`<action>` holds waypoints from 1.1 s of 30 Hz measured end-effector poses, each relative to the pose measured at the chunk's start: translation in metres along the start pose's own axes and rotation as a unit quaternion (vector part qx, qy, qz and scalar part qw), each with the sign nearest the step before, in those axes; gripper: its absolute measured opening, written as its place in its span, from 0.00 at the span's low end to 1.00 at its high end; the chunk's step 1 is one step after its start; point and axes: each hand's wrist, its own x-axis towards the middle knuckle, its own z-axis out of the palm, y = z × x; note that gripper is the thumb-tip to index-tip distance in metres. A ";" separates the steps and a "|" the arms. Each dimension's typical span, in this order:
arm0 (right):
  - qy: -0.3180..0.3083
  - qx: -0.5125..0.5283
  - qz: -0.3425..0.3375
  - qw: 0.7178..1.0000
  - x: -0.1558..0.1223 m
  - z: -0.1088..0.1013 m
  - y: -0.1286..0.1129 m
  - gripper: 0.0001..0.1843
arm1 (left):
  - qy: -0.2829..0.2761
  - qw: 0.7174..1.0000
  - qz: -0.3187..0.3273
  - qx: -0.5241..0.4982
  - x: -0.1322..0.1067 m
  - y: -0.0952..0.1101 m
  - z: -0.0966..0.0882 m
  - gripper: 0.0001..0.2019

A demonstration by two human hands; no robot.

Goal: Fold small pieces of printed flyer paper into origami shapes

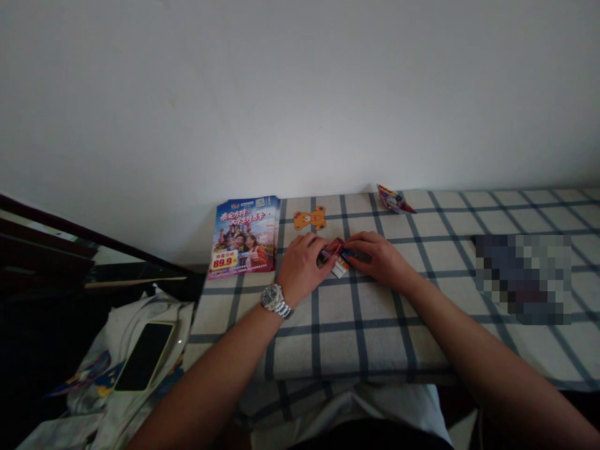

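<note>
A small piece of folded printed paper (340,269) is between my two hands, just over the checked tablecloth. My left hand (304,262), with a metal wristwatch (275,300) at its wrist, pinches the paper's left side between thumb and fingers. On the other side, my right hand (379,261) grips the paper's right edge with curled fingers. Part of the paper is hidden behind the fingers. Beyond the hands a folded paper shape (394,200) with pointed ends stands near the wall. Left of my left hand lies a stack of colourful flyers (244,240).
A flat orange bear figure (310,219) lies on the checked tablecloth (337,344) beyond my hands. At the right is a pixelated dark object (525,278). A phone (144,356) rests on white cloth (126,319) below left. The white wall (304,94) borders the table's far edge.
</note>
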 end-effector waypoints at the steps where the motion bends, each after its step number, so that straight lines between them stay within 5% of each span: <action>1: -0.002 -0.002 0.003 1.000 0.000 0.000 -0.001 0.11 | 0.001 1.000 -0.001 -0.003 0.000 0.000 0.001 0.09; 33: -0.003 -0.057 0.021 0.998 0.005 0.002 -0.020 0.18 | -0.003 1.000 -0.016 0.009 0.001 0.002 0.000 0.11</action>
